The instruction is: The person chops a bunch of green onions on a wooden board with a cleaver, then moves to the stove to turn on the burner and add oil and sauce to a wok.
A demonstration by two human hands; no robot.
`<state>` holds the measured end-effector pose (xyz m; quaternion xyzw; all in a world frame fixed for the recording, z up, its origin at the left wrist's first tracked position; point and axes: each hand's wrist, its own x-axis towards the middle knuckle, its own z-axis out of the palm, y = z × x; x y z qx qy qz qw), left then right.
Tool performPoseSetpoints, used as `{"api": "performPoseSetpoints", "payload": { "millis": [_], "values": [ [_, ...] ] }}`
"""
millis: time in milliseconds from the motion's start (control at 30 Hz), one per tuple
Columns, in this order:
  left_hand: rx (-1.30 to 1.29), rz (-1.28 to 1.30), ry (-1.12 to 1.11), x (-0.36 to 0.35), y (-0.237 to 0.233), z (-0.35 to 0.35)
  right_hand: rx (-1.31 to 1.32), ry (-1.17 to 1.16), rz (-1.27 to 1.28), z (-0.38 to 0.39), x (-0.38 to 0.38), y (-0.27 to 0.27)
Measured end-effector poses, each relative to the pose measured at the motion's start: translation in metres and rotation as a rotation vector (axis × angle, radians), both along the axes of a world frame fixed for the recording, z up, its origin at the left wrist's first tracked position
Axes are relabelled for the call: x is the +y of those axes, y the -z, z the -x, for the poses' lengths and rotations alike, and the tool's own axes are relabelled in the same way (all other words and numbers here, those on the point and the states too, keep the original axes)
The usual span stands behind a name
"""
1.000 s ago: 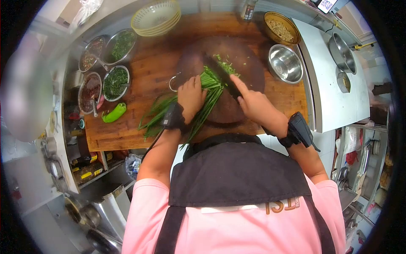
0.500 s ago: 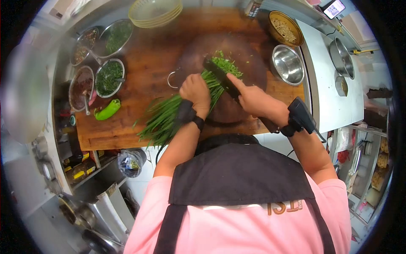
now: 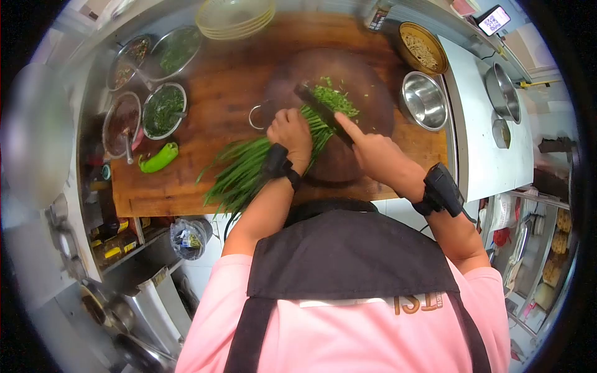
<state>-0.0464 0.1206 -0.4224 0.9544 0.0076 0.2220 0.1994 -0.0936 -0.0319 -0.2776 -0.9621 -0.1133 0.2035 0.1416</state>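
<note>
My left hand [image 3: 290, 135] is closed over a bunch of long chives [image 3: 239, 169], curled fingers pressing it onto the dark round chopping block [image 3: 374, 118]. The leafy ends fan out to the lower left over the wooden counter. In my right hand [image 3: 384, 160] is a dark-bladed kitchen knife [image 3: 321, 110], my index finger stretched along its spine. The blade lies across the cut end of the bunch, close to my left fingers. Beyond the blade, chopped chives [image 3: 336, 98] are heaped on the block. My palm hides the knife's handle.
On the left stand bowls of chopped greens [image 3: 164, 110] and red sauce [image 3: 119, 127], with a green pepper [image 3: 159, 158] in front. A steel bowl [image 3: 424, 99] and a brown bowl [image 3: 423, 48] sit right. Stacked pale bowls [image 3: 235, 28] are at the back.
The knife's angle has shifted slightly, and more cut pieces show beside the blade. My left hand stays on the chives. The whole view has shifted a little.
</note>
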Motion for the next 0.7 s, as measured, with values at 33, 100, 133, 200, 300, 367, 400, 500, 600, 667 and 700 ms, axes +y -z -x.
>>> {"api": "performPoseSetpoints", "payload": {
  "millis": [33,100,133,200,300,367,400,500,600,667,700],
  "values": [
    [-0.041,0.024,-0.016,0.000,0.000,-0.001,0.007,-0.007,-0.015,0.004,-0.003,0.002],
    [-0.040,0.025,-0.013,0.000,0.002,-0.003,0.023,-0.023,-0.030,0.004,-0.006,0.002],
    [-0.035,0.024,-0.006,0.001,0.003,-0.002,0.071,0.008,-0.071,0.004,-0.007,-0.004],
    [-0.033,0.006,-0.009,0.001,0.004,-0.001,0.126,0.045,-0.111,0.000,-0.010,-0.012],
    [-0.051,-0.007,-0.009,0.001,0.006,-0.004,0.193,0.035,-0.245,-0.013,-0.015,-0.006],
    [-0.057,-0.006,-0.009,0.001,0.007,-0.003,0.074,0.028,-0.223,-0.013,-0.010,0.031],
    [-0.031,-0.024,-0.017,0.001,0.007,-0.003,0.076,0.025,-0.222,-0.008,-0.004,0.047],
    [-0.029,-0.023,-0.008,0.000,0.005,-0.007,-0.023,0.128,-0.211,-0.004,0.009,0.065],
    [-0.067,-0.015,0.038,0.001,0.010,-0.003,-0.042,0.104,-0.170,-0.012,0.006,0.049],
    [-0.095,-0.028,0.053,0.005,0.013,-0.006,-0.046,0.031,-0.056,-0.014,0.008,0.030],
    [-0.084,-0.042,0.051,0.005,0.011,-0.005,-0.047,0.032,-0.059,-0.012,0.008,0.020]
  ]
}}
